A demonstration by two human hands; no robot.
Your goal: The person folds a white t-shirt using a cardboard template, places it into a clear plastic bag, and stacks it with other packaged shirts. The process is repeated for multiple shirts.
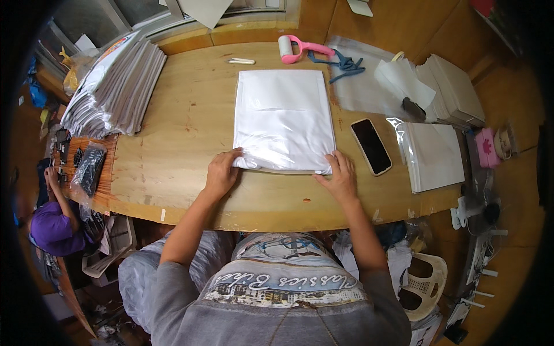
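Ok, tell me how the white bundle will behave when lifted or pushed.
The bundle probably flexes: it bunches near the left hand and right hand. Its glossy sheen suggests it may slip. Broad and flat on the table, it seems unlikely to tip if pushed.

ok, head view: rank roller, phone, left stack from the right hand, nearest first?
1. Phone: just right of the right hand.
2. Roller: table's far edge.
3. Left stack: far left corner.
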